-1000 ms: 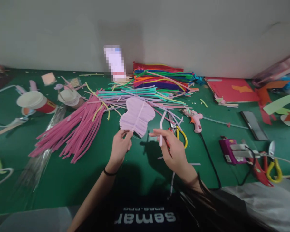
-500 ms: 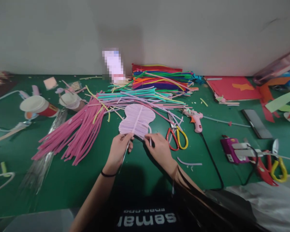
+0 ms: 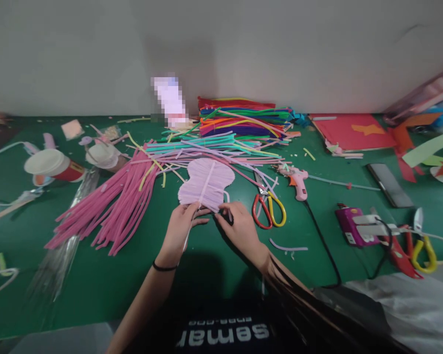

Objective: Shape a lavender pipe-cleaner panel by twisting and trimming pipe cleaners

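Note:
A lilac shape made of pipe cleaners [image 3: 206,181], wide at the top and narrowed at its middle, lies in front of me with a strip down its centre. My left hand [image 3: 182,223] pinches its lower edge, where a thin wire runs down past the palm. At the lower right edge, my right hand [image 3: 239,226] closes its fingertips on the same shape, beside a bent loose lilac end. Red-and-yellow-handled scissors [image 3: 269,209] lie just right of that hand. Part of the lower edge is hidden by my fingers.
Pink pipe cleaners [image 3: 114,206] fan out at left, near paper cups [image 3: 55,164]. Coloured bundles [image 3: 243,120] lie at the back. A pink glue gun [image 3: 298,183] with a black cord, a phone [image 3: 389,184] and a purple power adapter [image 3: 354,226] are at right.
The view has shifted slightly. My left fingers have stretched further right along the shape's lower edge, and my right fingertips have come closer to them. Both hands keep their grip.

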`<state>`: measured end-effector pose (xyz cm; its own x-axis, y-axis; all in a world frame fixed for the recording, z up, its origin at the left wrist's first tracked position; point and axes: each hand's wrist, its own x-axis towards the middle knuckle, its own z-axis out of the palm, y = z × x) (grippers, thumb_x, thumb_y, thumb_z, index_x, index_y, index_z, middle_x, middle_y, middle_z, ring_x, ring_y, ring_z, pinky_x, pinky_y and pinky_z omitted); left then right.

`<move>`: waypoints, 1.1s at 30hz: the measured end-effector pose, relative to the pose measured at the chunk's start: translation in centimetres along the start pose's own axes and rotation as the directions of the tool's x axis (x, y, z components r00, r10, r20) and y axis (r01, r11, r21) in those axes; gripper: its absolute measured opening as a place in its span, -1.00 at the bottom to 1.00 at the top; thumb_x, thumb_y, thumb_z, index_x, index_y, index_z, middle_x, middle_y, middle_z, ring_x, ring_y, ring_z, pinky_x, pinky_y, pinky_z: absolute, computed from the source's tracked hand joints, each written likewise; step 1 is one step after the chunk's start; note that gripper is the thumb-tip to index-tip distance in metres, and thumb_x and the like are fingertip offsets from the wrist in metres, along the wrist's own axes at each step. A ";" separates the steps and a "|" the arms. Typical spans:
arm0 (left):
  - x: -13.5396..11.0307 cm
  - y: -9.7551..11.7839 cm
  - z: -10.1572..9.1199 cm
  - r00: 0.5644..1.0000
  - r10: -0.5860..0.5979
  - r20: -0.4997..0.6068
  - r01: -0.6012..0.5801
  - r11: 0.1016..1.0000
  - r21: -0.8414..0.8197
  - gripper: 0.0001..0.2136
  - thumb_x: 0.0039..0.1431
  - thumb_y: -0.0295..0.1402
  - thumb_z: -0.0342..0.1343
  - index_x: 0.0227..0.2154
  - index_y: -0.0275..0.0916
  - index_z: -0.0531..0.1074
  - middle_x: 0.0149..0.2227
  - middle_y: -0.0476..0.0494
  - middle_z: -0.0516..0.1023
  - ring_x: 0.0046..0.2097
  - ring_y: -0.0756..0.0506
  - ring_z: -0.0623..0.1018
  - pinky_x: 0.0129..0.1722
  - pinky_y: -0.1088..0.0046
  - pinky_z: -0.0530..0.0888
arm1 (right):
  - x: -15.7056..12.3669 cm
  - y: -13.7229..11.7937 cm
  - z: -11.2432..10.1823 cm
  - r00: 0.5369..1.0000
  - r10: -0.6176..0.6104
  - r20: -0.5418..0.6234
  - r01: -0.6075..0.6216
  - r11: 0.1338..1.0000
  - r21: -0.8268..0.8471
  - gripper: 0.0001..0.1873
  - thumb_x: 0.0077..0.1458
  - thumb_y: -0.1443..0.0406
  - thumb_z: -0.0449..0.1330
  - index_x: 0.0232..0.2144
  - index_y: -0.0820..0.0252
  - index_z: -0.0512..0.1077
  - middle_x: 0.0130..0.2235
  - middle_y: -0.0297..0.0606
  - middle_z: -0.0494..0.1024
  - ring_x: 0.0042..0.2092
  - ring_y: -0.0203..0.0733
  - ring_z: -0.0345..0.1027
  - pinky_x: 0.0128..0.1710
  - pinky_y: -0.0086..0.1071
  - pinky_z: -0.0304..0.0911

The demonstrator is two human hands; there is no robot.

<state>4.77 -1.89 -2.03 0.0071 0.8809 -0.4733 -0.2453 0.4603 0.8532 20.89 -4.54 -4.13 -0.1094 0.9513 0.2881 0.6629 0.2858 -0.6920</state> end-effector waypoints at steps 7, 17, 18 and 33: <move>0.0 0.0 -0.1 1.000 -0.022 -0.017 0.021 0.999 -0.047 -0.82 0.08 -0.38 0.16 -0.28 -0.38 0.49 -0.24 -0.26 0.63 -0.18 -0.17 0.64 -0.24 0.45 0.57 | -0.1 -0.1 -0.3 0.985 -0.141 0.103 0.161 0.962 -0.221 -0.87 0.24 0.31 0.09 -0.21 0.20 0.42 -0.30 -0.19 0.51 -0.22 -0.11 0.31 -0.20 -0.27 0.19; 0.2 -0.3 -0.2 0.997 0.033 -0.073 -0.027 0.996 0.084 -0.76 -0.04 -0.31 0.30 -0.39 -0.43 0.51 -0.48 -0.19 0.61 -0.39 -0.13 0.64 -0.30 0.40 0.61 | -0.4 -0.5 -1.6 0.922 -0.304 0.241 0.364 0.893 -0.267 -0.79 0.23 0.33 0.07 -0.10 0.24 0.41 -0.26 -0.16 0.54 -0.20 -0.08 0.33 -0.24 -0.21 0.18; 0.3 -0.4 -0.3 0.998 0.033 -0.062 -0.028 0.997 0.075 -0.76 -0.06 -0.31 0.31 -0.41 -0.43 0.51 -0.50 -0.18 0.61 -0.40 -0.12 0.64 -0.29 0.40 0.61 | -0.3 -0.6 -2.0 0.937 -0.272 0.219 0.315 0.929 -0.195 -0.77 0.23 0.32 0.08 -0.07 0.22 0.39 -0.21 -0.16 0.54 -0.16 -0.09 0.34 -0.19 -0.22 0.20; 0.2 -0.2 -0.1 0.999 0.044 -0.011 -0.044 0.999 -0.015 -0.66 -0.18 -0.36 0.39 -0.28 -0.37 0.55 -0.34 -0.15 0.65 -0.32 -0.08 0.62 -0.21 0.41 0.59 | 0.4 0.0 -0.7 0.996 -0.021 0.083 0.012 0.995 0.102 -0.94 0.16 0.32 0.19 -0.35 0.13 0.47 -0.35 -0.28 0.54 -0.25 -0.17 0.36 -0.20 -0.32 0.26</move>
<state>4.74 -1.78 -2.35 -0.0146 0.8990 -0.4378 -0.2600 0.4194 0.8698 21.37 -4.26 -3.53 -0.1839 0.9515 0.2466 0.5826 0.3076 -0.7523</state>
